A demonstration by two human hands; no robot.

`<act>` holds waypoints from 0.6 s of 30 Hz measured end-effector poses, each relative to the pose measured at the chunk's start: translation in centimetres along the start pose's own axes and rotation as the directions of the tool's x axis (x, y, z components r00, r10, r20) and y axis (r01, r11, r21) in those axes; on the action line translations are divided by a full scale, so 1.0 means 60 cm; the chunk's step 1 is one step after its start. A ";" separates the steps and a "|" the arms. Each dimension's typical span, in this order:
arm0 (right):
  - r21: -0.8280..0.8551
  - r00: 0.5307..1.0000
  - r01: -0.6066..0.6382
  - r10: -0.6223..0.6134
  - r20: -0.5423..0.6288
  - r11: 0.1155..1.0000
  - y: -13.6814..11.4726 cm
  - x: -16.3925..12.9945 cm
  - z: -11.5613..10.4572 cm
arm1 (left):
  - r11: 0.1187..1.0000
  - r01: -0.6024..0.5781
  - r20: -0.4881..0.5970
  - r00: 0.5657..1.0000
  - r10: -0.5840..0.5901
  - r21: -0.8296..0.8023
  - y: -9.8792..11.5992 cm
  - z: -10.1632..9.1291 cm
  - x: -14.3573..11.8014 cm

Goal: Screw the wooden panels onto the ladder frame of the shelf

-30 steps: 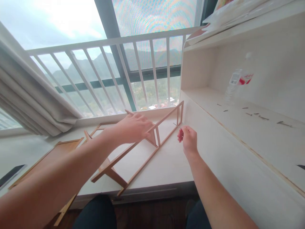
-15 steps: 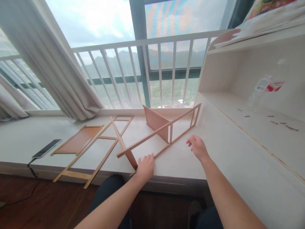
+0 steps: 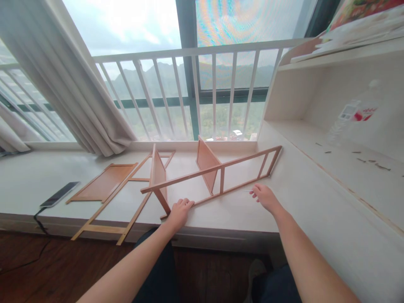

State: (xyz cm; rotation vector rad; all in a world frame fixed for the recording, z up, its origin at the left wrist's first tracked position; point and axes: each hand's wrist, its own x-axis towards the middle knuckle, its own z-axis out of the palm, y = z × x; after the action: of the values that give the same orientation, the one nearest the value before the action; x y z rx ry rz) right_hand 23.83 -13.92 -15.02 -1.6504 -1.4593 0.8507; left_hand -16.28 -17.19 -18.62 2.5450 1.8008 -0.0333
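Setting: a room in a home, high up in an apartment block. We note a wide white window ledge (image 3: pixel 221 214) serving as the work surface, a tall window (image 3: pixel 142 25) with a white safety railing (image 3: pixel 189 52), and green hills and small rooftops far below. We list a pale curtain (image 3: pixel 69 84) drawn to one side, built-in white shelves (image 3: pixel 331 139) with a water bottle (image 3: pixel 350 118) on one — plus a phone (image 3: pixel 59 193) on its cable and dark wood flooring (image 3: pixel 47 269).

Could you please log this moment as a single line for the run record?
left hand: resting at near end of wooden frame | right hand: pinching small nail, apart from frame | frame: upright on sill
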 end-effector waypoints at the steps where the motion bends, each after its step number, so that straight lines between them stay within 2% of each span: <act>1: 0.002 1.000 0.000 0.000 0.001 1.000 -0.001 -0.001 0.000 | 1.000 -0.017 -0.002 1.000 0.017 -0.017 -0.010 0.001 0.005; 6: 0.042 1.000 0.019 -0.019 0.004 0.999 -0.015 -0.021 0.014 | 0.991 -0.043 -0.041 0.998 0.038 -0.127 -0.060 0.001 0.026; 8: 0.084 0.999 0.032 -0.034 0.026 0.996 -0.027 -0.042 0.028 | 0.969 -0.045 -0.104 0.994 0.020 -0.244 -0.068 -0.008 0.029; 10: 0.154 0.994 0.047 -0.061 0.086 0.987 -0.045 -0.078 0.048 | 0.886 -0.045 -0.210 0.976 -0.060 -0.462 -0.063 -0.025 0.029; 11: 0.257 0.982 0.062 -0.105 0.159 0.964 -0.057 -0.103 0.060 | 0.786 -0.069 -0.278 0.951 -0.134 -0.615 -0.056 -0.038 0.029; 12: 0.344 0.960 0.070 -0.157 0.231 0.936 -0.071 -0.132 0.074 | 0.613 -0.104 -0.312 0.918 -0.244 -0.783 -0.046 -0.053 0.029; 13: 0.394 0.930 0.068 -0.202 0.308 0.917 -0.087 -0.166 0.090 | 0.353 -0.154 -0.295 0.871 -0.393 -0.923 -0.036 -0.068 0.031; 14: 0.436 0.896 0.071 -0.249 0.368 0.897 -0.104 -0.203 0.109 | 0.028 -0.242 -0.223 0.832 -0.507 -0.970 -0.027 -0.084 0.034; 15: 0.463 0.853 0.070 -0.293 0.431 0.884 -0.121 -0.243 0.130 | -0.290 -0.326 -0.127 0.831 -0.541 -0.900 -0.018 -0.099 0.039; 16: 0.500 0.815 0.052 -0.326 0.479 0.864 -0.137 -0.283 0.155 | -0.531 -0.397 -0.067 0.842 -0.535 -0.749 -0.012 -0.112 0.045; 17: 0.545 0.786 0.017 -0.347 0.511 0.838 -0.151 -0.323 0.183 | -0.675 -0.455 -0.046 0.847 -0.530 -0.580 -0.008 -0.121 0.053; 18: 0.584 0.756 -0.027 -0.366 0.542 0.811 -0.162 -0.360 0.213 | -0.748 -0.498 -0.036 0.842 -0.539 -0.438 -0.005 -0.127 0.060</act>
State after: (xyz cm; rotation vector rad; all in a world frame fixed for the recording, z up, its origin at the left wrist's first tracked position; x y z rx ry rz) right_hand 5.34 -33.40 -12.91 -0.7658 -1.5435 1.6558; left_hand -15.36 -13.45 -11.10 0.3367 0.4135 1.7659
